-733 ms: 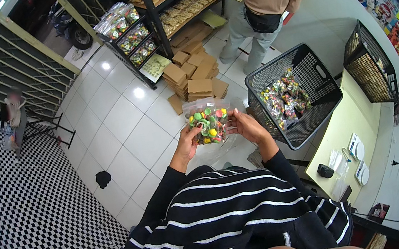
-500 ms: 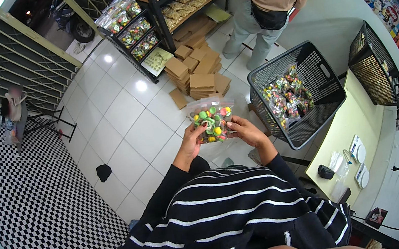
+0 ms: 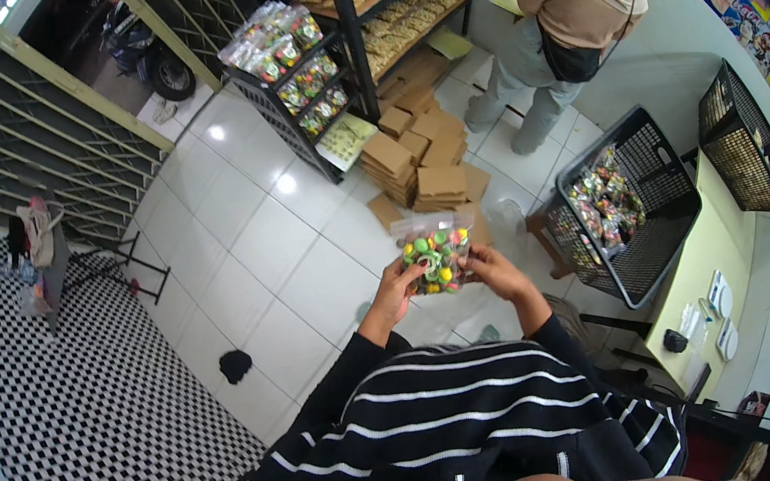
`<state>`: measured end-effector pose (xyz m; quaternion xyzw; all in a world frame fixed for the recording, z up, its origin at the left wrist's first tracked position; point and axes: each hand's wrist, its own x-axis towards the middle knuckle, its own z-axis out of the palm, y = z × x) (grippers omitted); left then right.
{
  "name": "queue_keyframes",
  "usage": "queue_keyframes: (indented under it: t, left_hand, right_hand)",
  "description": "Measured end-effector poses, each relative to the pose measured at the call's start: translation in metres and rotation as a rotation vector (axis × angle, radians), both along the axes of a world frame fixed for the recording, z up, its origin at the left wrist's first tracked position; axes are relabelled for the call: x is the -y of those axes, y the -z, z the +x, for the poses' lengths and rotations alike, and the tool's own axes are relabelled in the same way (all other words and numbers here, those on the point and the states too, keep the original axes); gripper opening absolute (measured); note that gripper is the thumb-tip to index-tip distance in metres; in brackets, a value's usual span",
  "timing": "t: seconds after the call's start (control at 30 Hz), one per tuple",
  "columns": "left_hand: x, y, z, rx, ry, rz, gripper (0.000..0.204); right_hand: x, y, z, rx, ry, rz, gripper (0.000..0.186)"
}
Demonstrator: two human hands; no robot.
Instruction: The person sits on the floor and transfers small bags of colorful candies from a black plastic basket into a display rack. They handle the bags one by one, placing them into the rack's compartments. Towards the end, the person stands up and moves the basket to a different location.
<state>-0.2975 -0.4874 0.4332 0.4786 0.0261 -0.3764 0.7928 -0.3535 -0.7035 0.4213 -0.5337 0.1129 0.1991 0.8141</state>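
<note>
In front of my chest I hold a clear zip bag of colourful round candies [image 3: 439, 245], mostly green, yellow, red and brown. My left hand [image 3: 394, 292] is closed on the bag's lower left side, its thumb lying over the front. Gripping the lower right edge is my right hand [image 3: 500, 274]. The bag is upright with its clear top strip above the candies. The fingers behind the bag are hidden.
To the right, a black plastic basket [image 3: 656, 255] holds several candy bags. Flat brown cardboard boxes [image 3: 443, 181] are piled on the floor ahead, by a black rack [image 3: 299, 145]. A person [image 3: 568, 2] stands beyond. Two white scales [image 3: 727, 341] lie on the right-hand table.
My view has turned slightly left, so the surroundings sit farther right in the picture. Both hands keep hold of the candy bag. The other person's yellow paper shows more now.
</note>
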Motion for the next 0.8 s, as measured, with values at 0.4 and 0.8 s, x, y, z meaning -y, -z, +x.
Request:
queue_keyframes:
  t: [0.4, 0.8]
  left_hand:
    - [-0.168, -0.028, 0.13, -0.018, -0.054, -0.012, 0.03]
    - [-0.191, -0.018, 0.161, 0.006, -0.027, 0.077, 0.028]
  right_hand:
    - [-0.195, -0.003, 0.119, 0.089, 0.026, -0.138, 0.039]
    - [-0.208, 0.01, 0.161, 0.052, 0.072, -0.086, 0.037]
